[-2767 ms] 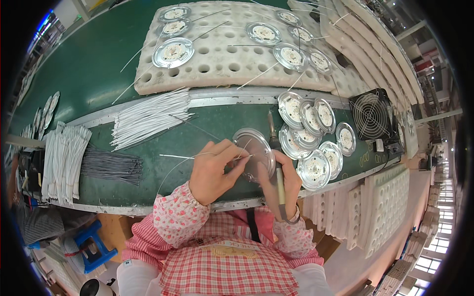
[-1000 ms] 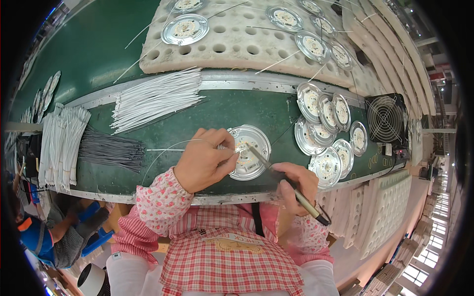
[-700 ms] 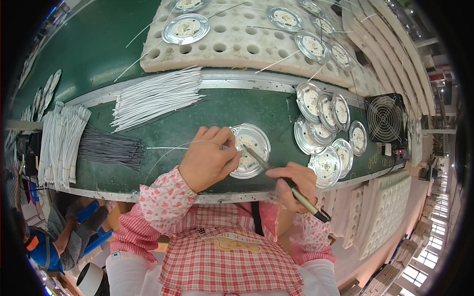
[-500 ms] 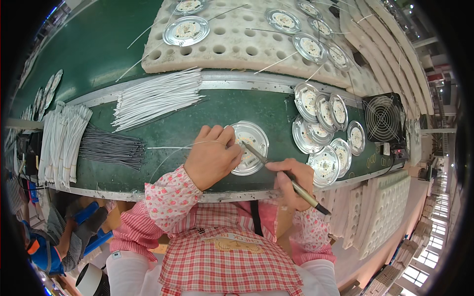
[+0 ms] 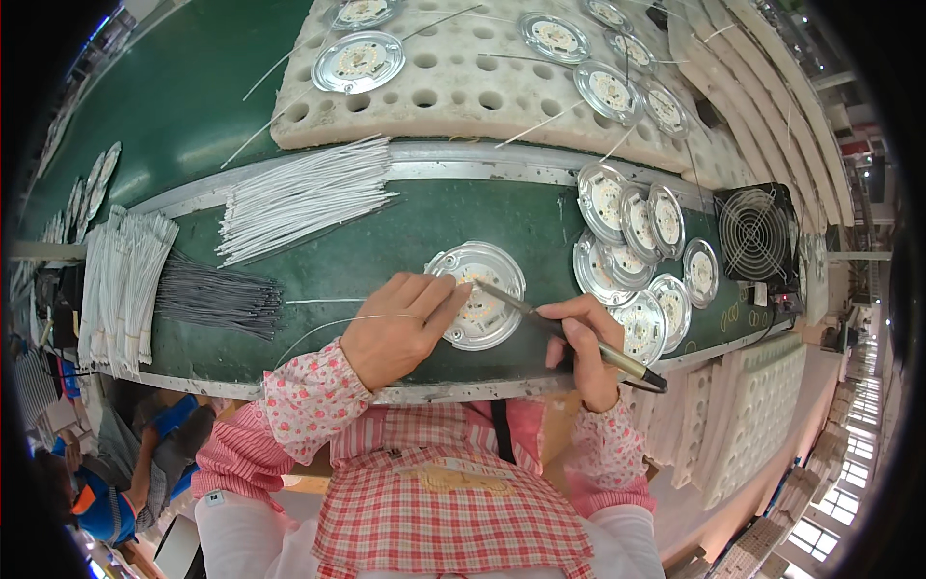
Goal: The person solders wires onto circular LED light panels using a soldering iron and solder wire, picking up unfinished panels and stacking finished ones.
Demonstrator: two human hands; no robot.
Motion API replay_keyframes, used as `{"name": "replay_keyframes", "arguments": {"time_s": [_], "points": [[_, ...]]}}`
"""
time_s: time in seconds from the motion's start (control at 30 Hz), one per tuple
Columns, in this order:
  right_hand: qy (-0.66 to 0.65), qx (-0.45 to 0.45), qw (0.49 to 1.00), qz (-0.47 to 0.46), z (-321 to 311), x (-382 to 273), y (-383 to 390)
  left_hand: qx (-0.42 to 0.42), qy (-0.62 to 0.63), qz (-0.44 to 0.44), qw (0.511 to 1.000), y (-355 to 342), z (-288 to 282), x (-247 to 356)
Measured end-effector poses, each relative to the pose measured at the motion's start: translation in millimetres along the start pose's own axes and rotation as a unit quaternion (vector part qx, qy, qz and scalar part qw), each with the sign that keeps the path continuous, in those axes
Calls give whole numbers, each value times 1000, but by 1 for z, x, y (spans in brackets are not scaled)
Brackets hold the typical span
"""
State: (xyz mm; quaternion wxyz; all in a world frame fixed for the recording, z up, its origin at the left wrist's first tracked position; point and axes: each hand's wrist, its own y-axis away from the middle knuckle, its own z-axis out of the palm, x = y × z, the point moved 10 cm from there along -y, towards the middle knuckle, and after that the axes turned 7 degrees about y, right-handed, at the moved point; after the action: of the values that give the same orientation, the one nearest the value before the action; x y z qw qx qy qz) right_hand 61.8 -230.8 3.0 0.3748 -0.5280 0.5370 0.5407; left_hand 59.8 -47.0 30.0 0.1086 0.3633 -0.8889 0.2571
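Observation:
A round silver lamp plate (image 5: 500, 323) with a pale LED board lies on the green bench in front of me. My left hand (image 5: 395, 326) rests at its left side, fingers pressed together near the board. A white wire (image 5: 323, 301) runs under those fingers, and a thin curved solder-like strand (image 5: 304, 340) passes across the hand; the fingertips hide their ends. My right hand (image 5: 590, 349) grips a soldering iron (image 5: 617, 357) like a pen. Its tip touches or nearly touches the board, close to my left fingertips.
Several lamp plates (image 5: 606, 207) are piled at right beside a black fan (image 5: 754, 232). White wires (image 5: 299, 203) and dark wires (image 5: 217, 294) lie in bundles at left. Behind, a perforated foam board (image 5: 453, 82) carries more plates. A person (image 5: 106, 492) is at lower left.
My left fingers have straightened and lowered toward the plate. My right hand has shifted slightly right and turned, with the iron held flatter; its tip stays at the board.

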Motion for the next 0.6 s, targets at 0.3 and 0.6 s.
{"name": "replay_keyframes", "arguments": {"time_s": [0.3, 0.6], "points": [[447, 69, 843, -290, 46, -54, -3, -16, 5, -2, 1000, -3, 0, -1], [337, 39, 899, -277, 50, -40, 5, -3, 531, -342, 775, -5, 21, -62]]}}
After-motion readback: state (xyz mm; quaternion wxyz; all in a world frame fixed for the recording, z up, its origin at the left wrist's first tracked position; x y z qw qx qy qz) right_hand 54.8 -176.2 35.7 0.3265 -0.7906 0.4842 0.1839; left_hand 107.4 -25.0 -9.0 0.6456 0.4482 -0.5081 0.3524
